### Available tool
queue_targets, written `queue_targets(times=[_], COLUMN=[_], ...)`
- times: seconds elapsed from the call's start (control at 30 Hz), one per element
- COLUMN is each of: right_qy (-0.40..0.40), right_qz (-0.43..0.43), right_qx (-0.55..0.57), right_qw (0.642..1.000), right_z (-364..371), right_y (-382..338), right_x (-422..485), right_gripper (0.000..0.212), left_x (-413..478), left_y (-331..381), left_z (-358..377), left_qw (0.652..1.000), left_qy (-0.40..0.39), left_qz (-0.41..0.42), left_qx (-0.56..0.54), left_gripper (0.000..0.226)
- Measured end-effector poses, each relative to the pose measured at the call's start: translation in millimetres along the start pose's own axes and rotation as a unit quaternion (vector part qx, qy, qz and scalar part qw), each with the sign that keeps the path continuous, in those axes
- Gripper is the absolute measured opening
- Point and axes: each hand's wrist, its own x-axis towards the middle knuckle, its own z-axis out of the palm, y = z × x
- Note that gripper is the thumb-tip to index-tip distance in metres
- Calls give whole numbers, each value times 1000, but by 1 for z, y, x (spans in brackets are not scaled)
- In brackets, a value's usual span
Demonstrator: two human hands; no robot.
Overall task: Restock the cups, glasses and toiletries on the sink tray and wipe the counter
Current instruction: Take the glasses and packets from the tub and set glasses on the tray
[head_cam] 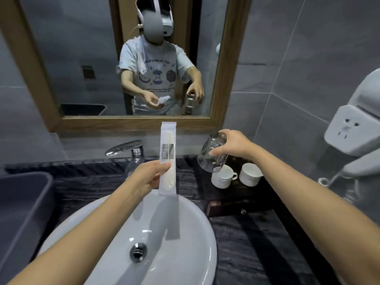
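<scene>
Left hand (pixel 148 177) pinching flat plastic sachet (pixel 168 159), right hand (pixel 234 144) gripping clear glass (pixel 211 154)

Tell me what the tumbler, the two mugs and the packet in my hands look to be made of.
Tumbler: clear glass, see-through with bright glints. Two mugs: glossy white ceramic, probably, opaque with thick rims. Packet: thin plastic film, likely, translucent white and flat.

The room is dim and grey, lit from above and behind me. My arms and the packet (pixel 168 159) I hold throw soft shadows into the white basin (pixel 185 223), which shows small bright glints near its drain (pixel 138 251). The dark worktop (pixel 257 243) swallows detail. The wide lens bends the mirror frame (pixel 224 68) and the walls at the edges. Everything looks slightly soft.
</scene>
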Motion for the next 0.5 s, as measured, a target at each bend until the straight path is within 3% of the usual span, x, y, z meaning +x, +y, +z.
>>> queue_targets(times=[0.17,0.37,0.5], right_qy=[67,76,55], right_qz=[28,59,87], right_qx=[31,35,39], right_qw=[997,995,994], right_z=[-5,19,37], right_y=[35,57,73], right_x=[46,84,95], right_gripper=[65,85,82], left_x=[22,38,47], left_y=[-6,-16,-20], left_z=[19,23,24], left_qw=[1000,1000,1000], left_qy=[12,14,10], left_qz=[8,13,5], left_qx=[-8,-6,-8], left_gripper=[6,9,12])
